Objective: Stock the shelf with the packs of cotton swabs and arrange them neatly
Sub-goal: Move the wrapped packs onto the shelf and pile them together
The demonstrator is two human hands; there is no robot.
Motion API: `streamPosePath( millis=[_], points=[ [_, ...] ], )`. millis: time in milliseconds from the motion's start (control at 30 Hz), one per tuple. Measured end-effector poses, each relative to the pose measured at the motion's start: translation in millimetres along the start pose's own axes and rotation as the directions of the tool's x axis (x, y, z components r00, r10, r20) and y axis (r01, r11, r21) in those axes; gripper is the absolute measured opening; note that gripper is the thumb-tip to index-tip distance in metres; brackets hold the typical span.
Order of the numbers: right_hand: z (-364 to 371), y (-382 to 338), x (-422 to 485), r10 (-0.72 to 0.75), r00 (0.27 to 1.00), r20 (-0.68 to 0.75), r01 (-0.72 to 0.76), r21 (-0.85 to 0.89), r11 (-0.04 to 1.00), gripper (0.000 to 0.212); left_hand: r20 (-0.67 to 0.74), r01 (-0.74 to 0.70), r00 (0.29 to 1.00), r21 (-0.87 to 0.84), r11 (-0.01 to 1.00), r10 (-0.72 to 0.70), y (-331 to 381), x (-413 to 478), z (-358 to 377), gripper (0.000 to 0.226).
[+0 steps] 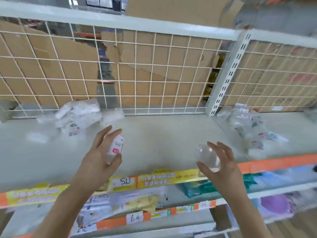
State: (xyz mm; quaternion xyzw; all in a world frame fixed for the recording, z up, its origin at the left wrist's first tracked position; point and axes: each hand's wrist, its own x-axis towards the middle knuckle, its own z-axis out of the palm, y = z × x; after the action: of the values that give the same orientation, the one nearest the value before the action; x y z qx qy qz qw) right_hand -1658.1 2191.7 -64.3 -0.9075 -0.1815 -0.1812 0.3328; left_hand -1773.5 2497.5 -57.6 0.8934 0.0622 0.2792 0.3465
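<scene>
1. Now, each hand holds one pack over the shelf (154, 145). The left hand (100, 155) has its fingers and thumb curled round a small pack with a red label (116, 146). The right hand (220, 163) holds a clear round pack (206, 158) between its thumb and fingers.
2. Both packs are near the front of the shelf, and they are well apart from each other. The picture is blurry, so I cannot tell if either pack touches the shelf.
3. More packs lie in a messy left heap (80, 114) at the far side, right by the wire grid (154, 74). A right heap (252, 133) lies past the right hand.
4. I think the job right now is to put these two packs down. The grey part of the shelf between the two heaps looks like a good spot.
5. To do it well, I would reach far back and start a row close to the wire grid. The red label should face the front so people can read it. The second pack should go just beside the first one, with their sides touching.
6. The clear round pack looks thin, so a soft hold is best. Let go only when each pack sits flat and does not tip.
7. Both heaps look untidy, so I think most of the work is yet to come.
</scene>
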Motion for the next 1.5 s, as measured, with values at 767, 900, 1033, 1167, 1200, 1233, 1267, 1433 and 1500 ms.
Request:
streamPosePath(
  millis=[767,900,1033,1167,1200,1233,1267,1433,1500],
  points=[
    [-226.5,224.7,-110.9,0.383,0.881,-0.278,-0.423,-0.097,0.901,0.060,0.381,-0.185,0.875,-0.309,0.933,0.300,212.2,6.6,267.5,0.052],
    [-233.6,258.0,-84.5,0.401,0.868,-0.294,-0.447,-0.106,0.888,0.061,0.394,-0.215,0.848,-0.357,0.909,0.355,234.0,39.9,309.3,0.062],
    [-241.5,291.8,-38.3,0.395,0.865,-0.309,-0.445,-0.109,0.889,0.060,0.394,-0.227,0.830,-0.408,0.884,0.395,260.3,78.1,352.6,0.060],
    [-243.4,319.6,3.7,0.403,0.861,-0.312,-0.451,-0.098,0.887,0.061,0.474,-0.281,0.757,-0.384,0.880,0.449,284.2,106.6,392.8,0.060],
    [-243.4,326.2,11.6,0.398,0.864,-0.308,-0.445,-0.097,0.890,0.061,0.483,-0.307,0.746,-0.361,0.880,0.458,290.0,112.1,402.8,0.060],
    [-243.8,333.2,18.6,0.394,0.868,-0.304,-0.440,-0.100,0.892,0.062,0.480,-0.335,0.742,-0.338,0.880,0.467,297.6,117.2,411.9,0.061],
    [-244.9,340.6,24.5,0.392,0.870,-0.299,-0.438,-0.102,0.893,0.062,0.474,-0.365,0.739,-0.315,0.876,0.479,304.1,121.2,421.7,0.061],
    [-255.4,375.1,46.9,0.370,0.890,-0.265,-0.406,-0.094,0.909,0.062,0.601,-0.477,0.614,-0.234,0.848,0.511,324.9,132.3,467.0,0.063],
    [-260.5,388.7,55.7,0.366,0.900,-0.238,-0.395,-0.086,0.915,0.061,0.653,-0.509,0.589,-0.158,0.846,0.477,328.0,134.1,480.6,0.062]
  ],
)
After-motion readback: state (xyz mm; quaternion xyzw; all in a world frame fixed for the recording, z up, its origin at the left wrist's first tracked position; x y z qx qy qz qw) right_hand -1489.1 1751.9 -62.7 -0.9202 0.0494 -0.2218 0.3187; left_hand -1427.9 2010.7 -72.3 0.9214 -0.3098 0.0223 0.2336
